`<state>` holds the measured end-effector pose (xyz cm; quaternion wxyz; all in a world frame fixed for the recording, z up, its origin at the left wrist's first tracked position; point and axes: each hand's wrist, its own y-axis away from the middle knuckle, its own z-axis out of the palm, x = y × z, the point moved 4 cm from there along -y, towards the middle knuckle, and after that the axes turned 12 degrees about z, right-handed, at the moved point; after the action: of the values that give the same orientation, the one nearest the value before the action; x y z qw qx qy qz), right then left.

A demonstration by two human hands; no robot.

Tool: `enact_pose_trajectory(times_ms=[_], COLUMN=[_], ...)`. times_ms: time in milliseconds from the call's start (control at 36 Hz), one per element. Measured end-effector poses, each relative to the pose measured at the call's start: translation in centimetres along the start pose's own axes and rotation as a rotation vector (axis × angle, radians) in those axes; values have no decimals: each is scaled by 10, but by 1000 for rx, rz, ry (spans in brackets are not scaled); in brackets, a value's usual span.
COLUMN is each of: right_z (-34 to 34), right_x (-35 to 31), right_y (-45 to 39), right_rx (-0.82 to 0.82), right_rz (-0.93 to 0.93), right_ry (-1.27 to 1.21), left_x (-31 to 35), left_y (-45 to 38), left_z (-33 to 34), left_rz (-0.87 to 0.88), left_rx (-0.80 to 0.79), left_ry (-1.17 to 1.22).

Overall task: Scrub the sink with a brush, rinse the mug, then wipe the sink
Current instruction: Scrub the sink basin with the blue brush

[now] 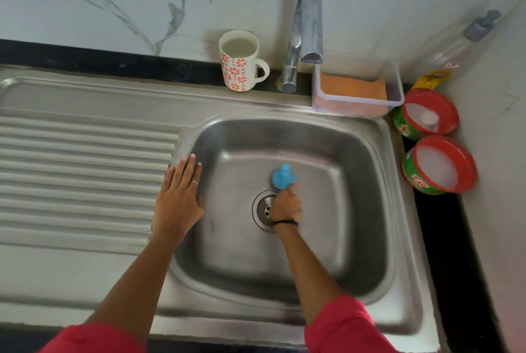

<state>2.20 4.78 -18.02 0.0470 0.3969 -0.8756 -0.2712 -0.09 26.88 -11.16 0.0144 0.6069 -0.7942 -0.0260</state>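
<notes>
A steel sink (367,210) fills the middle of the view, its drain (263,209) near the centre of the floor. My right hand (285,206) is down in the basin, shut on a blue brush (281,177) whose head rests on the floor just behind the drain. My left hand (179,196) lies flat, fingers apart, on the sink's left rim. A white mug (242,63) with red flowers stands upright behind the sink, left of the tap (303,39), with cloudy liquid inside.
A ribbed draining board (79,176) stretches to the left. A clear plastic tub holding an orange cloth (353,90) sits at the sink's back right corner. Two red-rimmed soap tubs (429,116) (439,166) and a clear bottle (455,48) stand on the right counter.
</notes>
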Motion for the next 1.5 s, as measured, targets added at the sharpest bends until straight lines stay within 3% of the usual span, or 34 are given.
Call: enact_pose_trajectory(times_ms=[111, 194, 278, 361, 472, 639, 750, 833, 944, 1000, 1111, 1306, 1417, 1500], right_z=[30, 19, -11, -48, -52, 22, 34, 13, -32, -41, -22, 46, 32, 3], right_x=[-37, -25, 15, 54, 39, -59, -71, -38, 25, 31, -19, -104, -78, -27], right_y=[35, 24, -19, -56, -59, 8, 19, -13, -58, -61, -39, 27, 7, -29], right_rx=[-63, -45, 57, 156, 168, -36, -69, -2, 161, 166, 0, -171, -87, 44], right_rz=[-280, -312, -180, 66, 180, -225, -375, -281, 87, 186, 151, -348, -328, -106], right_ry=[186, 207, 134, -115, -219, 92, 156, 125, -154, -245, -277, -26, 50, -52], left_x=[0, 0, -1, -1, 0, -1, -1, -2, -1, -1, -1, 1, 0, -1], left_y=[2, 3, 2, 1, 1, 1, 1, 0, 0, 0, 0, 1, 0, 0], left_z=[-2, -4, -2, -2, -5, 0, 1, 2, 0, 0, 0, -1, -1, -1], left_rz=[-27, -35, -35, -27, -30, -29, -36, -24, -28, -21, -19, -36, -32, -25], left_rx=[-62, -88, -82, -86, -90, -85, -70, -69, -46, -44, -45, -64, -60, -73], left_ry=[28, 44, 63, 74, 85, 63, 75, 60, 58, 54, 47, 60, 67, 59])
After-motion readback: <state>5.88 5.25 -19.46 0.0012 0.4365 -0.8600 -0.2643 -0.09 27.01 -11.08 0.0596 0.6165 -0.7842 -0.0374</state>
